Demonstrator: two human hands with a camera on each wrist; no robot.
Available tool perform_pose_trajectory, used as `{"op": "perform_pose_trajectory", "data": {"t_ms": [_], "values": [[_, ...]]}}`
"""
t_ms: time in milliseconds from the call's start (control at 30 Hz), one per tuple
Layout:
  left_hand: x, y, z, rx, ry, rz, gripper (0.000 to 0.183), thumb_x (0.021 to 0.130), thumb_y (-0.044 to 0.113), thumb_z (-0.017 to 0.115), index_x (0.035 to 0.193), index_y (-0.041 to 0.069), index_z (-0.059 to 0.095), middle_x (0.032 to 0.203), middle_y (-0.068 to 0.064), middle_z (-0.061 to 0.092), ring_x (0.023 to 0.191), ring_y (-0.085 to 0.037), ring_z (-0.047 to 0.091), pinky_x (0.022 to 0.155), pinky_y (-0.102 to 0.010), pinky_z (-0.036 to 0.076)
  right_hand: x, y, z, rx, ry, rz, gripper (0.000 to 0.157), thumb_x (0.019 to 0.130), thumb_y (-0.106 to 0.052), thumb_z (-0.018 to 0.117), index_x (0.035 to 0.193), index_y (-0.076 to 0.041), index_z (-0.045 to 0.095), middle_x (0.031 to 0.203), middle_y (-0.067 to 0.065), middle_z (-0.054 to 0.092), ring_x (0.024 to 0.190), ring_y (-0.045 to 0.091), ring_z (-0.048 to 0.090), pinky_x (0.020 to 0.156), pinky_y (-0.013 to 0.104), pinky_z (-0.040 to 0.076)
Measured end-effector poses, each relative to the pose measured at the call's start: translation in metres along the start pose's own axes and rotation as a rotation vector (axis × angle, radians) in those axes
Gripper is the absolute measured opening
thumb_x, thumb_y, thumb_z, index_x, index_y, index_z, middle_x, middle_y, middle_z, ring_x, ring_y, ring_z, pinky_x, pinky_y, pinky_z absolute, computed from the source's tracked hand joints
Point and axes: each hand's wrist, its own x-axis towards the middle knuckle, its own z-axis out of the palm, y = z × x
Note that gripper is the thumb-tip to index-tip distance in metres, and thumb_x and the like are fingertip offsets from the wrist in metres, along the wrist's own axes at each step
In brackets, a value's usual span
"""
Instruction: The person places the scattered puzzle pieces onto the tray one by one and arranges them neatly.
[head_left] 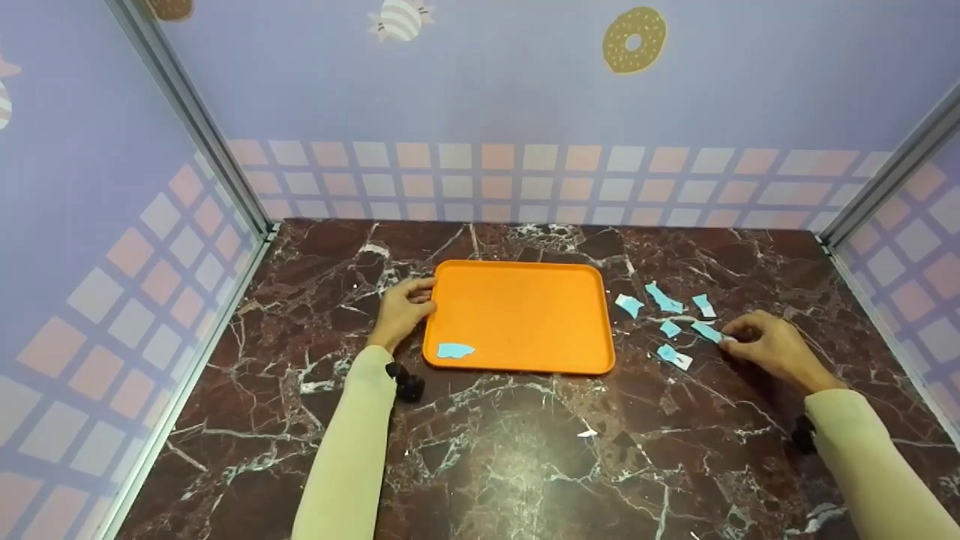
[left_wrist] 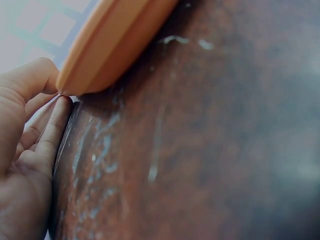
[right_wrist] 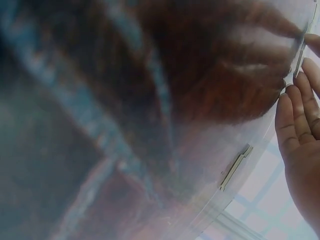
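Note:
An orange tray (head_left: 521, 319) lies on the marbled table. My left hand (head_left: 403, 309) is at its left side, and in the left wrist view the thumb and a fingertip pinch the tray's rim (left_wrist: 107, 47). One torn blue paper scrap (head_left: 454, 350) sits in the tray's front left corner. To the right of the tray, my right hand (head_left: 776, 349) pinches the end of a narrow blue and white paper scrap (head_left: 706, 331) between thumb and fingers, low over the table. In the right wrist view that hand (right_wrist: 302, 117) appears at the right edge.
Several other torn scraps lie between the tray and my right hand, among them a long piece (head_left: 664, 298) and a piece with a white end (head_left: 674, 357). A small white shred (head_left: 587, 433) is in front of the tray. Patterned walls (head_left: 495, 172) enclose the table.

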Motion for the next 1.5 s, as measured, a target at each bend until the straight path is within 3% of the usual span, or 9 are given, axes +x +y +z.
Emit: {"op": "perform_pose_trajectory", "data": {"t_ms": [267,467,567,700,967,1133,1300,1500], "values": [[-0.001,0.002,0.000,0.001,-0.006,-0.005,0.046,0.089,-0.010,0.071,0.135,-0.003,0.071,0.125,-0.019,0.066,0.116,-0.033,0.069,0.090,-0.028,0.060,0.000,-0.004,0.001,0.040,0.028,-0.012,0.021,0.093,-0.016,0.083,0.110,-0.003,0.079,0.110,0.019,0.074,0.092,0.035,0.070,0.075,0.021,0.048],[-0.001,0.002,0.000,-0.010,-0.005,-0.010,0.047,0.088,-0.011,0.071,0.134,-0.004,0.071,0.126,-0.021,0.066,0.116,-0.034,0.068,0.087,-0.024,0.059,0.004,-0.011,0.003,0.026,0.041,-0.044,0.024,0.094,-0.019,0.084,0.112,-0.005,0.082,0.108,0.012,0.073,0.087,0.016,0.065,0.074,0.021,0.046],[-0.001,0.002,0.000,-0.009,-0.002,-0.009,0.048,0.087,-0.011,0.071,0.134,-0.004,0.071,0.125,-0.021,0.066,0.115,-0.035,0.068,0.086,-0.023,0.058,0.008,-0.016,0.005,0.024,0.052,-0.052,0.024,0.093,-0.021,0.085,0.112,-0.007,0.083,0.107,0.009,0.073,0.086,0.014,0.064,0.074,0.021,0.046],[0.000,0.001,-0.001,-0.007,0.004,-0.006,0.048,0.086,-0.011,0.071,0.133,-0.004,0.072,0.124,-0.020,0.067,0.114,-0.033,0.069,0.086,-0.024,0.059,0.011,-0.025,0.007,0.048,0.063,-0.052,0.024,0.092,-0.021,0.086,0.112,-0.007,0.083,0.107,0.008,0.073,0.089,0.021,0.066,0.077,0.021,0.046],[0.000,0.002,0.000,0.008,0.005,-0.001,0.047,0.086,-0.012,0.071,0.133,-0.005,0.072,0.123,-0.021,0.066,0.114,-0.034,0.069,0.088,-0.025,0.059,0.018,-0.042,0.016,0.109,0.066,-0.109,0.023,0.092,-0.012,0.085,0.113,-0.003,0.082,0.102,0.008,0.071,0.087,0.008,0.065,0.077,0.008,0.048],[0.000,0.001,0.000,0.003,0.003,-0.018,0.047,0.087,-0.011,0.072,0.133,-0.003,0.072,0.124,-0.019,0.067,0.115,-0.032,0.069,0.090,-0.026,0.059,0.024,-0.054,0.023,0.124,0.053,-0.128,0.023,0.093,-0.012,0.084,0.114,-0.004,0.082,0.104,0.008,0.071,0.090,0.007,0.066,0.078,0.007,0.050],[0.000,0.001,0.000,-0.014,-0.006,-0.001,0.047,0.087,-0.011,0.071,0.133,-0.005,0.072,0.125,-0.020,0.067,0.116,-0.033,0.069,0.091,-0.028,0.059,0.030,-0.070,0.031,0.144,0.043,-0.171,0.020,0.092,-0.009,0.084,0.112,-0.004,0.082,0.103,0.007,0.070,0.091,0.015,0.070,0.080,0.016,0.057],[-0.001,0.001,-0.002,-0.008,-0.010,0.013,0.048,0.087,-0.010,0.071,0.134,-0.004,0.072,0.126,-0.019,0.067,0.116,-0.033,0.069,0.094,-0.031,0.059,0.039,-0.091,0.042,0.151,0.036,-0.261,0.022,0.091,-0.007,0.084,0.112,-0.005,0.082,0.100,0.005,0.070,0.093,0.025,0.070,0.084,0.046,0.063]]}}
